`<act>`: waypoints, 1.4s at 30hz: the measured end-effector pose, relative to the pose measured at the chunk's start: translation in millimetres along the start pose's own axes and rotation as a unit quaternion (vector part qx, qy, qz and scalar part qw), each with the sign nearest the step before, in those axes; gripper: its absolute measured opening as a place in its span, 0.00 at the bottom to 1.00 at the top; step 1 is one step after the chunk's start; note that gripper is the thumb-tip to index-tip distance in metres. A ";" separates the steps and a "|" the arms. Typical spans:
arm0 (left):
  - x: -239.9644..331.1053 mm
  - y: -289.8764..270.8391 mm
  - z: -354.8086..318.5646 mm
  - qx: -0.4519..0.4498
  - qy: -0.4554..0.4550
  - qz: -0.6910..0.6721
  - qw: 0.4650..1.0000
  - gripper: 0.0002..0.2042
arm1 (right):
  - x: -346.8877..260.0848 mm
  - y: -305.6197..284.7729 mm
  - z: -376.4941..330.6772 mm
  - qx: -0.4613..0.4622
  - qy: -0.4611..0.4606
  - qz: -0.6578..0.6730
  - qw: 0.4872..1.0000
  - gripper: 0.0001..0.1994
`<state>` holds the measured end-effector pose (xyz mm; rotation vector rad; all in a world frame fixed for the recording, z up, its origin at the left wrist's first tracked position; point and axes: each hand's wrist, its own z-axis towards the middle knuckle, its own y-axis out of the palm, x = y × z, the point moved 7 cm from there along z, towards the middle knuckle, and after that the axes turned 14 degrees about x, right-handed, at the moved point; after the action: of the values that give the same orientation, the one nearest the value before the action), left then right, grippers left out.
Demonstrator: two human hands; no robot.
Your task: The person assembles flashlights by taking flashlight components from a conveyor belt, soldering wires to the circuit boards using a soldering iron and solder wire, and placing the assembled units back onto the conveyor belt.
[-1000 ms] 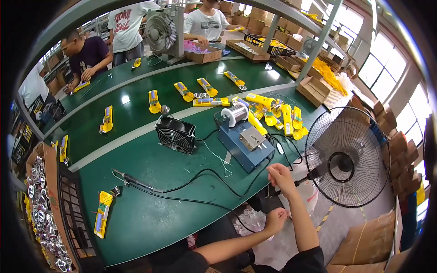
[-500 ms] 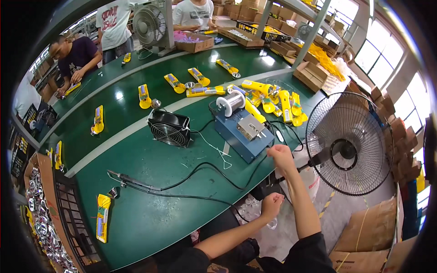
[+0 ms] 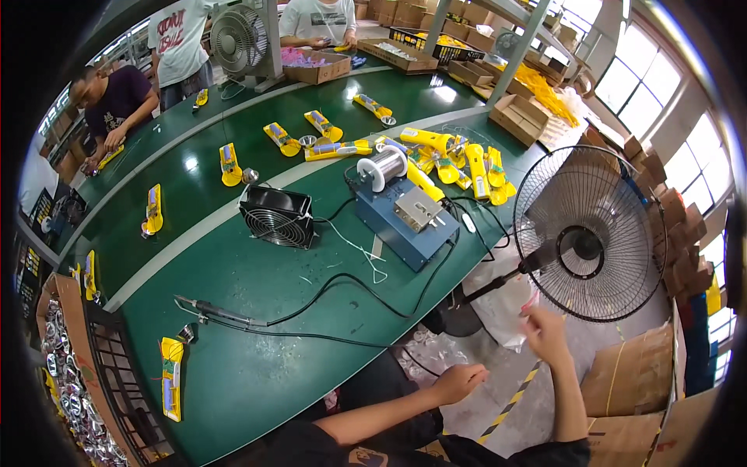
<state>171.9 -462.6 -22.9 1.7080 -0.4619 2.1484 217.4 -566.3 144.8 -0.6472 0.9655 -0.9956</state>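
Note:
My left hand (image 3: pixel 461 383) is off the front edge of the green table, its fingers curled together. Whatever is in it, if anything, is too small to make out. To the right, my right hand (image 3: pixel 546 335) is raised over the floor with thumb and fingers drawn in, in front of a white plastic bag (image 3: pixel 498 311). Its contents cannot be made out either. On the table lies a soldering iron (image 3: pixel 233 315) with a black cable, untouched. A yellow flashlight half (image 3: pixel 172 377) with a reflector (image 3: pixel 186 334) rests at the near left.
A blue soldering unit (image 3: pixel 405 226) carries a solder wire spool (image 3: pixel 382 169). Beside it stand a small black fan (image 3: pixel 276 218) and piled yellow flashlights (image 3: pixel 475 167). A pedestal fan (image 3: pixel 587 241) is at the right; a box of reflectors (image 3: pixel 70 381) at the left. Co-workers sit across.
My right hand has moved right and down, away from the soldering unit and table edge. My left hand has dropped slightly. The whole view has shifted a little.

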 end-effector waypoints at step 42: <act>-22.7 -75.9 -46.4 -0.080 0.024 0.142 0.986 0.09 | 17.8 -80.2 199.4 0.277 0.200 0.315 0.885 0.09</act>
<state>172.3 -375.8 -52.7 1.5774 -0.8843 2.2674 367.9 -610.5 292.8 0.3641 1.0789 -0.7612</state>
